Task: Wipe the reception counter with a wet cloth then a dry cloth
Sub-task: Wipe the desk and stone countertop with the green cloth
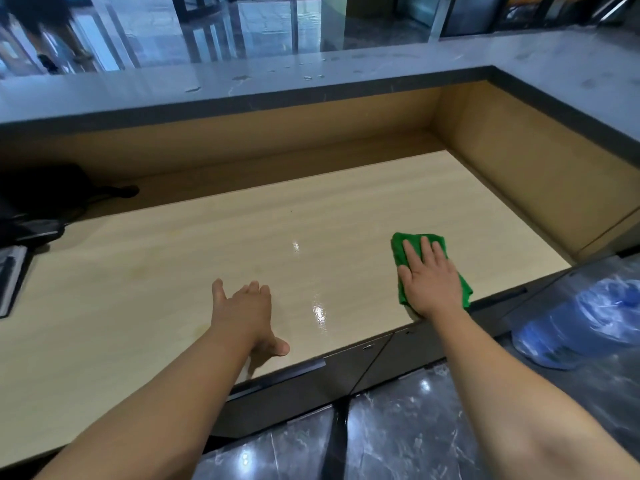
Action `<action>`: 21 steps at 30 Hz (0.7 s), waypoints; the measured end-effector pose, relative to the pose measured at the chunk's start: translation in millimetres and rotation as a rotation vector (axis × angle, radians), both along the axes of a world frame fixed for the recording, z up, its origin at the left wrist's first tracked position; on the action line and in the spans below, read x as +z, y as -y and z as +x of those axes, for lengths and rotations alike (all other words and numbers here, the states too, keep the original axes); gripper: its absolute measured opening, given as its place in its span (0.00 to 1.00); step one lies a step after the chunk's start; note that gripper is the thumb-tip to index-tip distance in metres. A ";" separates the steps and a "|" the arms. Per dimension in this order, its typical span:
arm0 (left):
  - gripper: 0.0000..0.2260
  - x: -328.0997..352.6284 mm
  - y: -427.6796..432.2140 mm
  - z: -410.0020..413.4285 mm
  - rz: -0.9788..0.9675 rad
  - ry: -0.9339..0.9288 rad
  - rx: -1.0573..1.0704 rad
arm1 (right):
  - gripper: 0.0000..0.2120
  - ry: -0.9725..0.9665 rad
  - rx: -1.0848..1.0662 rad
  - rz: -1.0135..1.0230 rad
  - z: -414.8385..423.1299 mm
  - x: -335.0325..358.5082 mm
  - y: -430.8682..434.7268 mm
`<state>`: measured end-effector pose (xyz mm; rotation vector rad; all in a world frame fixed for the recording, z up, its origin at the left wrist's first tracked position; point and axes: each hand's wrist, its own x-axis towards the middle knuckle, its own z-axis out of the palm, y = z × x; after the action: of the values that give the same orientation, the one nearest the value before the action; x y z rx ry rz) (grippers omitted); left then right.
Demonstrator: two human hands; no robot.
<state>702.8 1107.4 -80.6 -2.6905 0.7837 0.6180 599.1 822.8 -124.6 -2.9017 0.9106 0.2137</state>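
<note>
A light wooden reception counter [214,244] fills the middle of the view, with shiny wet patches near its front edge. On its right side lies a folded green cloth [403,249]. My right hand [429,278] presses flat on the cloth with straight fingers. My left hand [247,315] hovers just over the counter near the front edge, fingers spread and relaxed, holding nothing.
A raised grey stone ledge [311,74] with water drops runs along the back and right. Black devices and cables [38,202] sit at the left end. A blue plastic bag [588,320] lies lower right. Dark drawer fronts [346,372] line the counter's front.
</note>
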 end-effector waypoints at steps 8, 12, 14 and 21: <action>0.40 2.4 3.3 1.8 0.015 0.020 -0.038 | 0.27 0.013 -0.173 0.017 22.7 -3.6 -75.2; 0.36 10.4 -9.1 4.9 -0.135 -0.083 0.000 | 0.28 0.013 -0.083 0.031 24.9 -3.1 -123.0; 0.39 16.4 -27.1 4.0 -0.268 -0.128 0.027 | 0.28 0.013 -0.061 0.041 25.8 -3.6 -143.4; 0.39 16.3 -135.5 1.7 -0.439 -0.059 0.158 | 0.28 0.016 -0.005 0.108 37.3 -0.3 -231.3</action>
<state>704.6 1242.9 -64.3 -3.1717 0.8052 0.6238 636.4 1054.1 -124.9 -2.7980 0.8753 0.2314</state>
